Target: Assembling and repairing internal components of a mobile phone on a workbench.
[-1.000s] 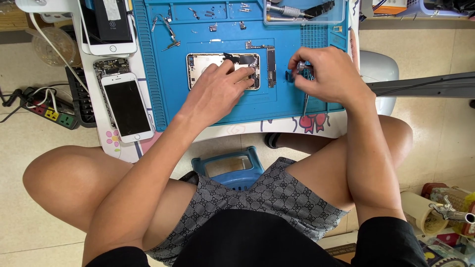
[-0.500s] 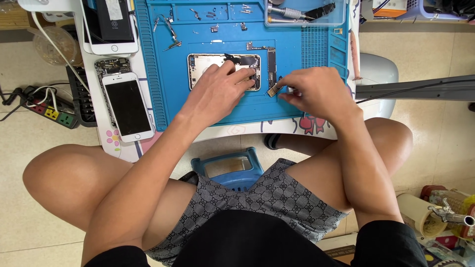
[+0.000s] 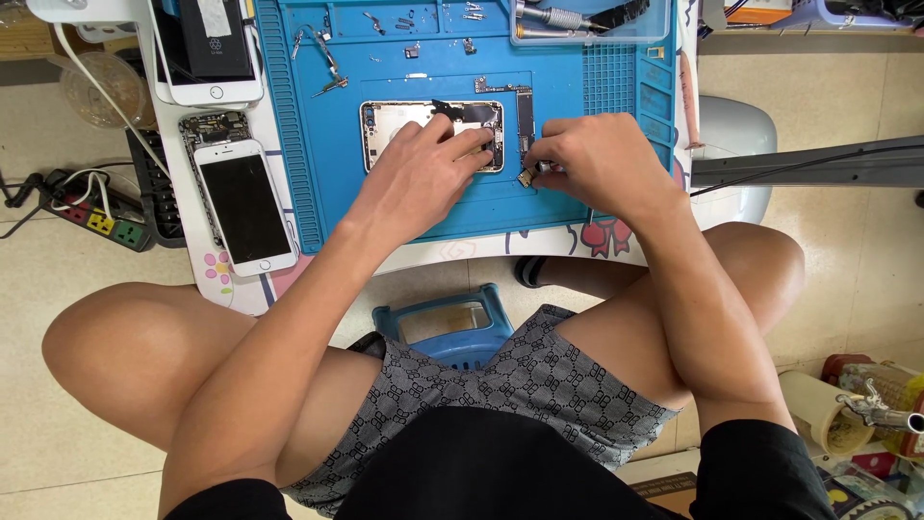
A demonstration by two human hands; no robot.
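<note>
An opened phone housing point(image 3: 404, 123) lies face up on the blue repair mat point(image 3: 318, 183). My left hand point(image 3: 416, 179) rests on its lower right part, fingers pressing the housing down. A narrow circuit board point(image 3: 525, 117) lies just right of the housing. My right hand point(image 3: 595, 159) pinches a small brass-coloured part point(image 3: 526, 177) at the board's lower end, close to my left fingertips.
A white phone with a dark screen point(image 3: 244, 205) and another phone point(image 3: 204, 50) lie left of the mat. Tweezers point(image 3: 325, 60) and several small screws sit at the mat's top. A clear tray with tools point(image 3: 587, 19) is top right. A power strip point(image 3: 96, 220) lies on the floor.
My right hand has moved left from the mat's right side to the circuit board, carrying the small part. My left hand has stayed on the housing.
</note>
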